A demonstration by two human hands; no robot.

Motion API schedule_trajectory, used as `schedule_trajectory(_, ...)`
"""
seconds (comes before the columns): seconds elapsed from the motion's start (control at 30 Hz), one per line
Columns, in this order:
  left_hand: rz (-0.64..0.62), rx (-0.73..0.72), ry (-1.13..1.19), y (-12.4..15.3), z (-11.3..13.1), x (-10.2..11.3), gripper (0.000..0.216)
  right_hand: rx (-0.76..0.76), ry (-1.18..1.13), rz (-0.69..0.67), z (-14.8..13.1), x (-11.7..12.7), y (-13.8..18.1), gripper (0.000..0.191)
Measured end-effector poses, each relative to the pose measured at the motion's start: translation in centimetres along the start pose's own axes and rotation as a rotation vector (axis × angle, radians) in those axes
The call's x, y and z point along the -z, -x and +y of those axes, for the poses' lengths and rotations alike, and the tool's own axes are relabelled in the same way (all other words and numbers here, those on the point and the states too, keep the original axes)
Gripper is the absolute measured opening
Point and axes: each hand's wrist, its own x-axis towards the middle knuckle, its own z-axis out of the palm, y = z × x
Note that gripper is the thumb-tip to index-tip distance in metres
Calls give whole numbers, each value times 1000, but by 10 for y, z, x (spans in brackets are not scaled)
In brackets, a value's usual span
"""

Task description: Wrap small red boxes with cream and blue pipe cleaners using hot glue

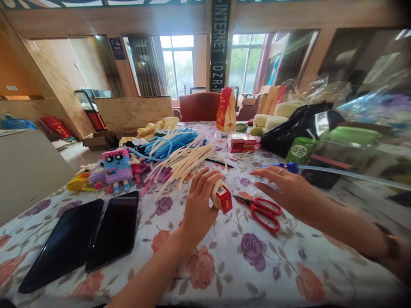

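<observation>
My left hand (203,196) is closed around a small red box (226,202) with a white label on its end. A cream strip seems to lie along the box, partly hidden by my fingers. To the right, my right hand (278,184) reaches over the table with its fingers stretched and nothing in them. Red-handled scissors (265,212) lie between my hands, blades pointing left. Just beyond my left hand is a pile of cream fuzzy strips (186,164), with blue fuzzy strips (173,141) behind. A thin black stick (221,163) lies close by.
Two black tablets (112,231) lie at the left, near a blue and purple plush figure (117,169). Stacked red boxes (237,143), a red paper bag (226,111), a black plastic bag (295,128) and a green carton (300,150) stand farther back on the flowered tablecloth (224,273).
</observation>
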Motion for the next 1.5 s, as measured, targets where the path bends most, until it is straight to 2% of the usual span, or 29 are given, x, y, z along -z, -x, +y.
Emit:
schedule_trajectory(0.13, -2, -48, 18, 0, 1, 0, 44, 245, 24, -44, -8, -18, -18, 30)
schedule_trajectory(0.23, -6, -52, 19, 0, 1, 0, 43, 316, -34, -108, -10, -29, -28, 28)
schedule_trajectory(0.37, -9, -42, 16, 0, 1, -1, 43, 307, -108, -158, -12, -38, -35, 19)
schedule_trajectory(0.47, -1, -42, 5, -1, 1, 0, 43, 279, -73, -162, -10, -41, -36, 19)
schedule_trajectory(0.63, 51, -53, -68, -1, 0, 0, 46, 281, 27, -95, -5, -43, -30, 24)
schedule_trajectory(1.0, 226, -97, -268, 1, 2, 0, 37, 317, 14, 53, -9, -49, -26, 26)
schedule_trajectory(1.37, 291, -137, -409, 5, 6, 0, 33, 289, -119, 32, -11, -55, -21, 29)
schedule_trajectory(1.5, 297, -153, -394, 5, 6, 0, 32, 304, -138, -23, -13, -54, -21, 27)
